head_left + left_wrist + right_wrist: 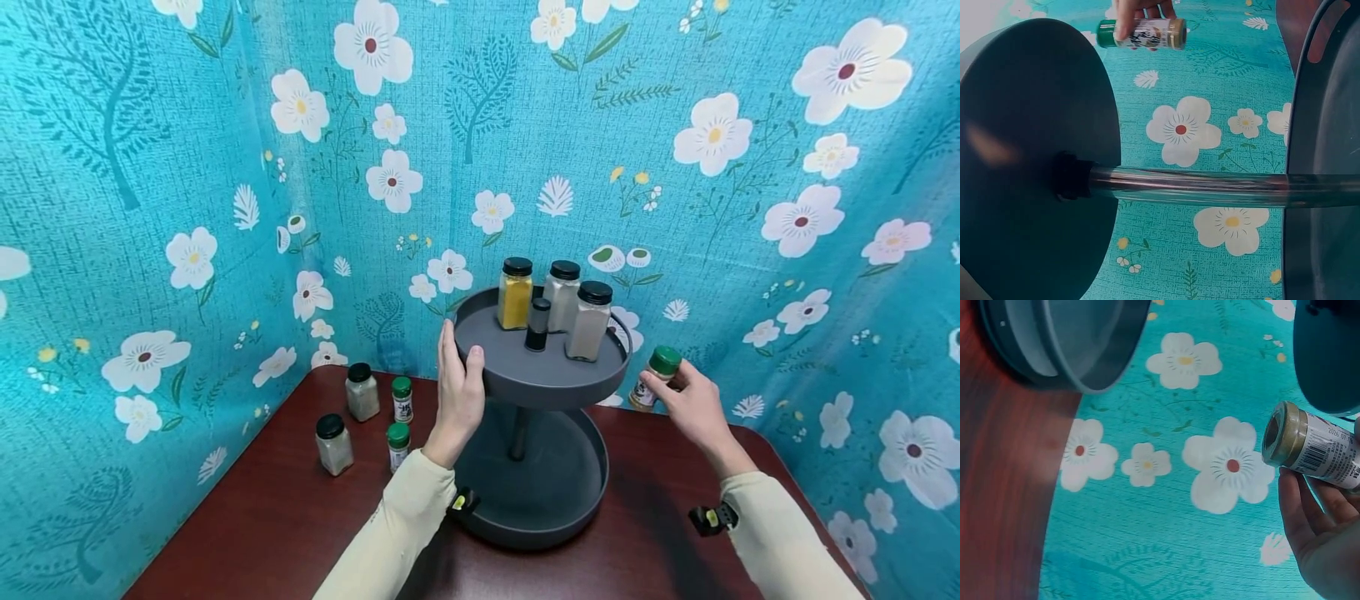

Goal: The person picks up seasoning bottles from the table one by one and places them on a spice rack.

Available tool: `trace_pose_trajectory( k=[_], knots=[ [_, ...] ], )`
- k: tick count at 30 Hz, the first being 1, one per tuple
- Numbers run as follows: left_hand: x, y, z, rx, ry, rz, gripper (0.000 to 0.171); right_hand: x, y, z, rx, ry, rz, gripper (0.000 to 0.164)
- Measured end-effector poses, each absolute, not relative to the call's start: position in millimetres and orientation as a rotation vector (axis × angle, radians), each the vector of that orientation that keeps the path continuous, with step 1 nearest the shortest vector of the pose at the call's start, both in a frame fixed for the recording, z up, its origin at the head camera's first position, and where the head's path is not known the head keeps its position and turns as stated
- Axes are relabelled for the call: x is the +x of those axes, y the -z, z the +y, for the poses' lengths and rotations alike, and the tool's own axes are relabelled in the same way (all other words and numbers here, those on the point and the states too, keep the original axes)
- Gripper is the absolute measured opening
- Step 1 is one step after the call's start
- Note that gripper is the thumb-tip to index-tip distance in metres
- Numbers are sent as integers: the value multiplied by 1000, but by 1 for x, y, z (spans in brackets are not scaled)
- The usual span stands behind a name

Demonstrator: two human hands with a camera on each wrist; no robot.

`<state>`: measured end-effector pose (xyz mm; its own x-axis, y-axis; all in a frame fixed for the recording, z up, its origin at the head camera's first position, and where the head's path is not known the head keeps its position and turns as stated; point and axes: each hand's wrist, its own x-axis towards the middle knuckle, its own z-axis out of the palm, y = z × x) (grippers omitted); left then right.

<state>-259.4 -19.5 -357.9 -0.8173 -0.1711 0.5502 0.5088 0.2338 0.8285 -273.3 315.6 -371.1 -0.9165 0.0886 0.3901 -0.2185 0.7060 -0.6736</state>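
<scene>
My right hand (693, 407) grips a small spice jar (643, 395) with a green cap, just off the right side of the two-tier turntable's upper tray (555, 396). In the right wrist view, the jar's (1313, 447) base and printed label show, with fingers beneath. My left hand (460, 392) rests against the tray's left rim, its fingers straight and pointing up. On that tray stand a yellow spice jar (515, 296), two pale black-capped jars (561, 296) (589, 323) and a small dark bottle (537, 325). Its fingers are out of the left wrist view.
The lower tray (540, 521) hangs on the same central post (519, 433). Left of it on the brown table (262, 533) stand two black-capped jars (334, 446) (362, 393) and two green-capped jars (402, 402) (398, 446). A blue floral cloth (420, 217) surrounds the table's back and sides.
</scene>
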Motion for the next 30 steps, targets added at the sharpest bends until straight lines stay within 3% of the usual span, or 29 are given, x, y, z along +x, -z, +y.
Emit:
trace_pose_trajectory(
  k=[30],
  knots=[
    [-259,357,-21,-303,1617,-1993,65,-248,322,296,202,-1090,-2411,44]
  ],
)
